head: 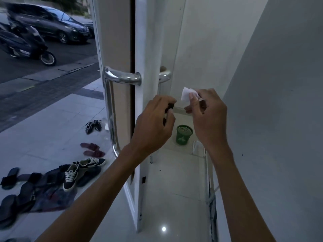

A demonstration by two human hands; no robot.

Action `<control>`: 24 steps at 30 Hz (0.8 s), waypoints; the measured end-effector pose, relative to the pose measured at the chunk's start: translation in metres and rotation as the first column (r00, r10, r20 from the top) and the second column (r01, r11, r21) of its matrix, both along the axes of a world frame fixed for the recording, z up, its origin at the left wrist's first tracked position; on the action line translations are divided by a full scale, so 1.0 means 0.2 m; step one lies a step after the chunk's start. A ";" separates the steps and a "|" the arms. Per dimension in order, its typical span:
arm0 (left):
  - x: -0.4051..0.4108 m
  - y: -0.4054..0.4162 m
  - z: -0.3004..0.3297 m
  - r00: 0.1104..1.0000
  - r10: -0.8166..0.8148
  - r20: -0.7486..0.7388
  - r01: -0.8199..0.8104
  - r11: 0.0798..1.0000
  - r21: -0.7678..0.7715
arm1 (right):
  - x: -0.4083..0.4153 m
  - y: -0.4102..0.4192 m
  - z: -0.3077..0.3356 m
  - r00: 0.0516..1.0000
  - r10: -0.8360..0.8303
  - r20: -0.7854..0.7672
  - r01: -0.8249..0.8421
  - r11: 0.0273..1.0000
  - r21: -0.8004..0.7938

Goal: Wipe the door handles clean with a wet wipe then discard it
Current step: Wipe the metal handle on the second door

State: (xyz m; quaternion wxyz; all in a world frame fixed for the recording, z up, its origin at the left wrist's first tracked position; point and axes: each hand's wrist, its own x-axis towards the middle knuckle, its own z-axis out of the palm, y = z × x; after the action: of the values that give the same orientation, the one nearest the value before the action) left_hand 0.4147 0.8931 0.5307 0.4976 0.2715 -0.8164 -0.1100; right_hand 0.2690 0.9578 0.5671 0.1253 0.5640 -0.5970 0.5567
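An open white door [146, 49] stands edge-on before me, with a chrome pull handle on each side. The outer handle [111, 102] runs down the left face, and only the top of the inner handle [164, 75] shows at the right. My right hand [208, 116] pinches a small white wet wipe [186, 96] at chest height, just right of the door edge. My left hand [153, 126] grips a small dark object [168, 109] next to it; I cannot tell what it is. Neither hand touches a handle.
A green mesh waste basket [183, 134] stands on the tiled floor behind the door. Several shoes and sandals [70, 175] lie outside at the left. A scooter [26, 46] and a car [50, 23] are on the street. A white wall [272, 102] closes the right side.
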 end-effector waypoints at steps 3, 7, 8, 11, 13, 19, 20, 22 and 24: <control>0.16 -0.06 0.06 0.997 -0.065 -0.051 0.062 0.996 -0.062 | 0.17 -0.02 0.06 0.998 -0.062 0.014 0.062 0.997 -0.048; 0.44 -0.18 0.13 0.984 -0.156 -0.088 0.140 0.976 -0.164 | 0.44 -0.09 0.10 0.992 -0.122 0.031 0.124 0.988 -0.096; 0.50 -0.22 0.15 0.981 -0.170 -0.094 0.150 0.971 -0.186 | 0.50 -0.11 0.11 0.991 -0.132 0.040 0.135 0.985 -0.105; 0.68 -0.37 0.20 0.981 -0.167 -0.100 0.141 0.965 -0.221 | 0.68 -0.19 0.12 0.986 -0.158 0.061 0.165 0.977 -0.137; 0.75 -0.49 0.23 0.985 -0.136 -0.105 0.108 0.966 -0.236 | 0.77 -0.22 0.13 0.982 -0.176 0.071 0.184 0.973 -0.137; 0.82 -0.78 0.31 0.972 -0.224 0.071 0.234 0.953 -0.194 | 0.88 -0.30 0.18 0.957 -0.285 0.052 0.290 0.944 -0.160; 0.81 -0.81 0.31 0.965 -0.240 0.103 0.256 0.949 -0.186 | 0.87 -0.31 0.18 0.950 -0.312 0.029 0.312 0.936 -0.162; 0.81 -0.85 0.30 0.958 -0.257 0.126 0.278 0.942 -0.189 | 0.87 -0.35 0.18 0.929 -0.370 -0.007 0.364 0.916 -0.167; 0.79 -0.89 0.30 0.956 -0.267 0.118 0.286 0.938 -0.198 | 0.87 -0.38 0.17 0.898 -0.435 -0.067 0.418 0.891 -0.179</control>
State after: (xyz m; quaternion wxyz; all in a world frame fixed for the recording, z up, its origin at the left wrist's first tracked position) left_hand 0.5734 0.7157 0.5898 0.4665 0.1038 -0.8749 -0.0785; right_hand 0.4435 0.8813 0.6019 0.3203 0.4358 -0.6522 0.5311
